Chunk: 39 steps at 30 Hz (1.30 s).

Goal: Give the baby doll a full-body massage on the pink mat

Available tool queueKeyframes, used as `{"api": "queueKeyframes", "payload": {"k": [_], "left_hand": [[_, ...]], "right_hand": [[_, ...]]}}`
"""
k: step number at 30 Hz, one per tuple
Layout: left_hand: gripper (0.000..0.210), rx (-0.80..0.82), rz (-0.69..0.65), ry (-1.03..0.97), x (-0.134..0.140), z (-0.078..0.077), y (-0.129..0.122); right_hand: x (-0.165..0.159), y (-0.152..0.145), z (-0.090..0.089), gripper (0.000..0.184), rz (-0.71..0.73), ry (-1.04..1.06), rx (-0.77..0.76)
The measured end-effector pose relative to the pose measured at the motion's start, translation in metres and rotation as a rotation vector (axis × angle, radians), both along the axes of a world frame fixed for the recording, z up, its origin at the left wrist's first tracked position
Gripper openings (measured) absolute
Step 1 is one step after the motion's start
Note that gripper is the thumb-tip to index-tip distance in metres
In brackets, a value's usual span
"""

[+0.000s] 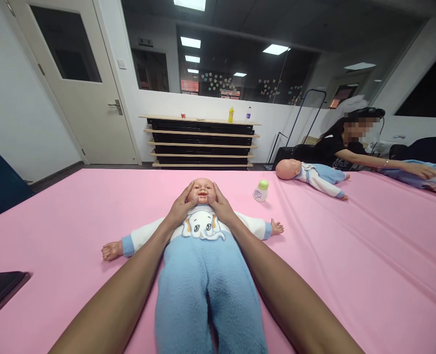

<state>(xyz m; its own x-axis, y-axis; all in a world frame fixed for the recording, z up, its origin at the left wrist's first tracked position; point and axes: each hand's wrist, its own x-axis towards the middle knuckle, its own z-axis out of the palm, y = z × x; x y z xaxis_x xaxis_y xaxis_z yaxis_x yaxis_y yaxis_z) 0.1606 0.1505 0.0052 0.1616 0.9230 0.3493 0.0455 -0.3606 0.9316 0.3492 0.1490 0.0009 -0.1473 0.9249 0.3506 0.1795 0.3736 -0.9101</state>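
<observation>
Along both cheeks of a baby doll [206,265], the left hand [180,207] and right hand [222,205] lie cupped, thumbs spread apart from the fingers and near the mouth, neither hand closed round anything; how firmly they press I cannot tell. The step in hand looks like a two-sided touch on the face, and any stroke from this hold would call for light, even pressure with the head kept centred. Below the wrists, the doll lies face up between the forearms on a pink cover [350,275], arms spread wide. Beyond its outstretched arm on the right stands a green-capped bottle [261,191]; farther right lie a second doll [313,176] and a seated co-worker's arm [368,160], reaching across blue-and-white clothing [405,172].
</observation>
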Motion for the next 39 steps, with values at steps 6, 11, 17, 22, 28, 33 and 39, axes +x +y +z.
{"api": "queueKeyframes", "payload": {"k": [6, 11, 17, 22, 28, 33, 39], "left_hand": [[0.067, -0.012, 0.006, -0.037, -0.001, -0.005, 0.003], [0.064, -0.027, 0.017, -0.069, -0.001, -0.002, -0.001], [0.103, -0.019, -0.03, 0.072, 0.0, 0.006, -0.011], [0.084, -0.015, -0.007, 0.037, -0.002, 0.006, -0.008], [0.073, 0.007, 0.007, -0.004, -0.001, 0.0, 0.0], [0.067, -0.006, 0.0, -0.062, 0.0, -0.005, 0.003], [0.078, 0.008, 0.028, 0.043, -0.001, 0.0, -0.005]], "right_hand": [[-0.001, -0.004, 0.002, 0.076, -0.022, 0.004, 0.005], [-0.001, -0.004, 0.001, 0.071, -0.056, 0.044, 0.043], [0.001, -0.008, 0.004, 0.098, -0.006, -0.054, 0.063], [0.0, -0.007, 0.003, 0.09, -0.01, -0.036, 0.046], [-0.001, -0.006, 0.003, 0.081, -0.024, -0.024, 0.049], [-0.003, -0.007, 0.004, 0.076, -0.049, -0.016, 0.042], [-0.001, -0.012, 0.007, 0.082, -0.052, -0.043, 0.058]]}}
